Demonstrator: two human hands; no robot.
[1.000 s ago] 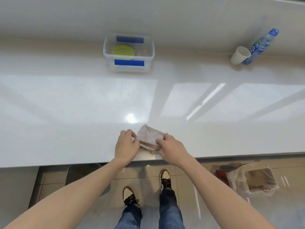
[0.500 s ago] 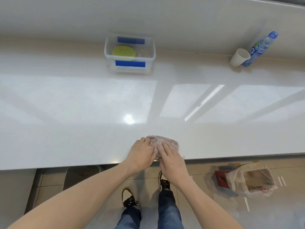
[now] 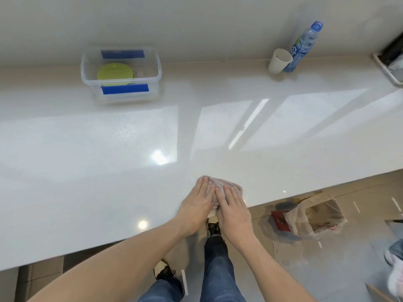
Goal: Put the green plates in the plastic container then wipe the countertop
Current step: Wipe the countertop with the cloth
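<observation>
Green plates (image 3: 115, 73) lie stacked inside a clear plastic container (image 3: 158, 69) with blue tape strips, at the back left of the white countertop (image 3: 87, 149). A folded pinkish cloth (image 3: 220, 184) rests near the counter's front edge. My left hand (image 3: 195, 204) and my right hand (image 3: 234, 209) lie flat side by side on the cloth, fingers stretched forward, pressing it down. Most of the cloth is hidden under my hands.
A white paper cup (image 3: 279, 61) and a water bottle (image 3: 303, 46) stand at the back right by the wall. A tray edge (image 3: 386, 68) shows at the far right. On the floor lies a plastic bag with boxes (image 3: 309, 216); another person's shoe (image 3: 395, 273) is at right.
My hands went from pinching the cloth's sides to lying flat on top of it. The view has tilted and shifted, bringing the tray into view.
</observation>
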